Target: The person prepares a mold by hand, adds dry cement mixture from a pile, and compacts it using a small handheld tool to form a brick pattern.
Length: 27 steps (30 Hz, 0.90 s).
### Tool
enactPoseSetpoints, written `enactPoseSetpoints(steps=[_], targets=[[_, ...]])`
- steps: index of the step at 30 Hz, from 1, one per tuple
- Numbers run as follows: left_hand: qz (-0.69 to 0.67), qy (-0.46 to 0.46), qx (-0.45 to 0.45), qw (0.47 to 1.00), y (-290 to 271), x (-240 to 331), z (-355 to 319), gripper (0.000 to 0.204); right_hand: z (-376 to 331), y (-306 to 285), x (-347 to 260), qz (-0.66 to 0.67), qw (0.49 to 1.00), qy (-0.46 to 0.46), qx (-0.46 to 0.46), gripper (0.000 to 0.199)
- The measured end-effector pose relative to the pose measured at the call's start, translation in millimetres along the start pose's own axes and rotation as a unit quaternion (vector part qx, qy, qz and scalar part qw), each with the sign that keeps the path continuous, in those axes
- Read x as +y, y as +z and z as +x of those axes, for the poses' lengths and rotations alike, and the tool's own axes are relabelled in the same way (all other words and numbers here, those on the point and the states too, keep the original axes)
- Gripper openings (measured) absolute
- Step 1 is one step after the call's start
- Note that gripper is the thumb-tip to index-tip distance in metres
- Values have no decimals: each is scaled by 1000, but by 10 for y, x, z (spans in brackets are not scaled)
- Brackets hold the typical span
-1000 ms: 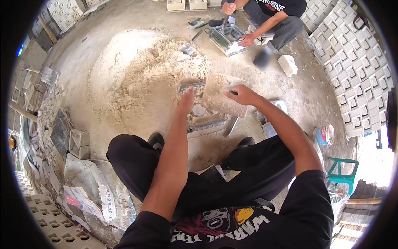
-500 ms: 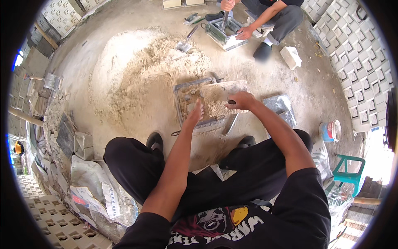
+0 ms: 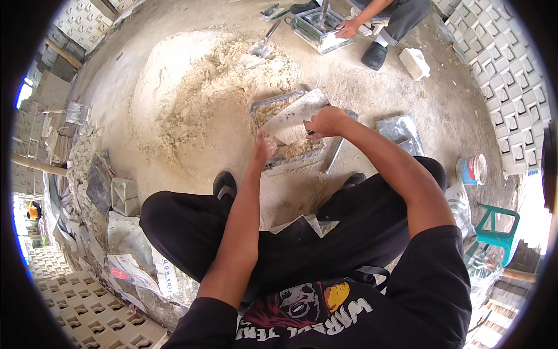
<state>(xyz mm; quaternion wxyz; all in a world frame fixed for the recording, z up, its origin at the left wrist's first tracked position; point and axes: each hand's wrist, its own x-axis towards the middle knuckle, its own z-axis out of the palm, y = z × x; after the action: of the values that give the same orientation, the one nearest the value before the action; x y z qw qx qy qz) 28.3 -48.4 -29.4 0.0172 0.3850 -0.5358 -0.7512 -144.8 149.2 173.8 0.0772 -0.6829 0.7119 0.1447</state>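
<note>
The person's legs occupy the near zone, bent at the knees, with a sack to the left and a green stool to the right. Beyond the knees, the left hand is upright with its fingers extended and apart; it appears to clamp nothing. The right hand is clamped on the board, its fingers curled around the right side. The board lies to the left of the right-hand grip, raised at a tilt over the frame. Its long axis runs from near left to far right. The right hand bears directly on it; the left hand is just beside the near-left end, and whether the two touch cannot be told. The frame rests on the floor and contains crumbly mix, seen on the near side below the board. A metal bar lies just right of the frame; a grey plate lies farther right. Beyond and to the left is the powder pile, with a trowel at its right part. At the far side, a co-worker's hand rests at a second frame.
</note>
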Motion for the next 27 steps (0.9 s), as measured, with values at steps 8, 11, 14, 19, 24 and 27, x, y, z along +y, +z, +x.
enactPoseSetpoints(steps=[8, 11, 14, 19, 24, 27], targets=[[545, 422, -70, 721, 801, 53, -743, 52, -463, -505, 286, -3, 993, 108, -44, 45], [593, 415, -56, 687, 946, -196, -952, 60, -660, -657, 356, 25, 986, 154, -54, 46], [625, 378, -44, 681, 918, -233, -955, 65, -866, -661, 445, 36, 981, 175, -69, 47], [636, 376, -7, 674, 918, -183, -768, 68, -950, -409, 578, 93, 974, 208, -16, 48], [597, 398, 61, 694, 1362, -258, -743, 71, -829, -429, 547, 96, 973, 207, -23, 49], [603, 421, 29, 677, 1532, -237, -702, 72, -841, -485, 509, 116, 971, 209, -13, 50]])
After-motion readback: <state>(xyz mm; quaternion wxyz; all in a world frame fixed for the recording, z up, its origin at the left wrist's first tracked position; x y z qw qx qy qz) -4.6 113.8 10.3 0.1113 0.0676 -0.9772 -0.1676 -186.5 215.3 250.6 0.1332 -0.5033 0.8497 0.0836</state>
